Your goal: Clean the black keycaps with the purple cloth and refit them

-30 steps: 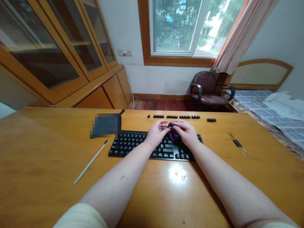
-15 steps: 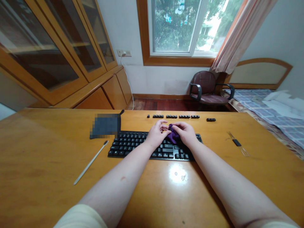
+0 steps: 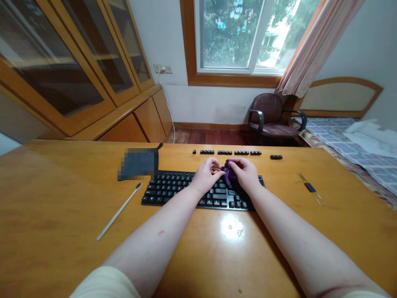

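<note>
A black keyboard (image 3: 169,188) lies on the wooden desk beneath both my hands. Pinched in my right hand (image 3: 248,174) is a bunched purple cloth (image 3: 229,178). My left hand (image 3: 207,176) meets it from the other side, thumb and fingers closed on a small black keycap (image 3: 223,169) against the cloth. Part of the keyboard's right half is hidden by my hands. Beyond the keyboard, loose black keycaps (image 3: 225,152) stand in short groups in a row, with one more group (image 3: 276,157) farther right.
Left of the keyboard lies a thin, pale-handled brush (image 3: 119,212); behind it is a dark, partly blurred pouch (image 3: 138,163). A wire keycap puller (image 3: 310,188) rests on the right of the desk (image 3: 198,256). An armchair (image 3: 268,116) stands past the far edge.
The purple cloth has shifted slightly right and is folded differently around my right fingers. My hands stay close together over the keyboard. The desk items have not moved.
</note>
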The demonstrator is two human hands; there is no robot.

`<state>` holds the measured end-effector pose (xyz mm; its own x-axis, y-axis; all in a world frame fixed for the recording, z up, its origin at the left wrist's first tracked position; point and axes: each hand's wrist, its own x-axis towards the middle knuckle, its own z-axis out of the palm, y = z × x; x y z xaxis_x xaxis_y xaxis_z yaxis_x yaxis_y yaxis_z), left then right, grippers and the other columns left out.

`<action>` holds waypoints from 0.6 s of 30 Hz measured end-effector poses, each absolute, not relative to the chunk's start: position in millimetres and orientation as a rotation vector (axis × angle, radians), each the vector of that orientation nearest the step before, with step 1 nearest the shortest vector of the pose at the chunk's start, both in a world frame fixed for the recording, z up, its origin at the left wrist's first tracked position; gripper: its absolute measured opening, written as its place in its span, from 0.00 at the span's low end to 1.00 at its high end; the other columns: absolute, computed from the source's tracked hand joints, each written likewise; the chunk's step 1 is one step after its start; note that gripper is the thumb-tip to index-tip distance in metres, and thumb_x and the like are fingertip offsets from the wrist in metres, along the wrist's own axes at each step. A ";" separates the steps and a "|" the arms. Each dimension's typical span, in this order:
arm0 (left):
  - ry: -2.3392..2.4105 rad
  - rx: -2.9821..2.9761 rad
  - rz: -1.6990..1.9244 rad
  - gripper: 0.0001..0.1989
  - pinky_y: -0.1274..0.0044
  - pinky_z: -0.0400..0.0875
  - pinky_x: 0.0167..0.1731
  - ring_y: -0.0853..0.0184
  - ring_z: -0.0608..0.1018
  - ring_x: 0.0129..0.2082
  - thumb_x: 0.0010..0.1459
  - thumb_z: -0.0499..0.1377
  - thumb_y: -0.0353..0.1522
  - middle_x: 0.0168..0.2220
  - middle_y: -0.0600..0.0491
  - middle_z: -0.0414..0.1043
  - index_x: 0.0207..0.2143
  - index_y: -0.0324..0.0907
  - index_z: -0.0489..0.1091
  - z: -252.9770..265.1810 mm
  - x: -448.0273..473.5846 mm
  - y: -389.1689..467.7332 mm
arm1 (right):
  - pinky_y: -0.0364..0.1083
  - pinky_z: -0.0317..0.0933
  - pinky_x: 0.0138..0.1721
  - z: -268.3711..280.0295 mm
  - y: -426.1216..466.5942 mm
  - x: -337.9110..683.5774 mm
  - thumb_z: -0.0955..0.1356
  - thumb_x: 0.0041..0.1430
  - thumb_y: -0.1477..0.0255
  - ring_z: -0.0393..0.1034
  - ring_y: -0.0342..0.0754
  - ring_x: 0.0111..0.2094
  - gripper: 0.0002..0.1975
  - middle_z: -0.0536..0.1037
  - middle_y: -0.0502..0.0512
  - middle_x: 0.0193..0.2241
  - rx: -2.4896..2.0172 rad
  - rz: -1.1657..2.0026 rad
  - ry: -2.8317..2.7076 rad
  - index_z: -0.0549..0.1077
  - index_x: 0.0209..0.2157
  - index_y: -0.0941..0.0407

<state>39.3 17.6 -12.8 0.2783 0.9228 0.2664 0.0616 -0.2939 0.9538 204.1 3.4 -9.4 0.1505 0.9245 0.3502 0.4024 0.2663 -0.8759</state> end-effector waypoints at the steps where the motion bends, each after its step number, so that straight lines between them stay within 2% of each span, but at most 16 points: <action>1: 0.930 1.612 1.162 0.15 0.74 0.70 0.39 0.71 0.75 0.32 0.45 0.63 0.26 0.31 0.55 0.70 0.34 0.41 0.61 -12.5 39.5 17.5 | 0.49 0.65 0.39 -9.8 3.8 204.8 0.67 0.52 0.62 0.72 0.49 0.34 0.13 0.79 0.56 0.32 -1.316 0.581 -1.443 0.76 0.34 0.56; 6: 0.946 1.625 1.187 0.15 0.73 0.69 0.41 0.70 0.75 0.34 0.44 0.64 0.26 0.31 0.55 0.70 0.34 0.41 0.61 -14.4 39.8 18.0 | 0.49 0.63 0.42 -11.9 4.9 204.0 0.63 0.55 0.69 0.71 0.49 0.37 0.10 0.77 0.55 0.34 -1.249 0.535 -1.573 0.75 0.35 0.55; 10: 0.941 1.624 1.200 0.16 0.72 0.69 0.42 0.70 0.75 0.35 0.44 0.64 0.27 0.31 0.54 0.70 0.35 0.41 0.61 -15.5 40.0 18.1 | 0.50 0.62 0.45 -11.1 3.3 204.0 0.59 0.53 0.77 0.70 0.49 0.39 0.15 0.77 0.53 0.34 -1.219 0.540 -1.664 0.76 0.34 0.54; 13: 0.946 1.634 1.197 0.16 0.72 0.69 0.42 0.70 0.75 0.35 0.44 0.64 0.28 0.32 0.54 0.70 0.34 0.41 0.61 -14.5 39.9 17.5 | 0.49 0.63 0.42 -8.8 0.6 204.9 0.59 0.53 0.75 0.70 0.48 0.36 0.15 0.77 0.52 0.32 -1.248 0.636 -1.610 0.76 0.35 0.54; 16: 0.956 1.651 1.191 0.16 0.72 0.69 0.42 0.70 0.75 0.34 0.44 0.64 0.28 0.32 0.54 0.70 0.34 0.41 0.61 -13.2 39.5 16.7 | 0.48 0.63 0.38 -5.5 -2.2 203.8 0.61 0.55 0.69 0.71 0.48 0.32 0.12 0.77 0.52 0.29 -1.252 0.688 -1.594 0.75 0.35 0.55; 18: 0.960 1.667 1.188 0.15 0.73 0.69 0.42 0.70 0.75 0.34 0.45 0.64 0.29 0.32 0.54 0.70 0.34 0.41 0.61 -12.6 39.1 16.3 | 0.47 0.64 0.36 -3.7 -3.4 202.0 0.65 0.53 0.65 0.71 0.48 0.30 0.11 0.77 0.53 0.28 -1.270 0.686 -1.624 0.75 0.34 0.56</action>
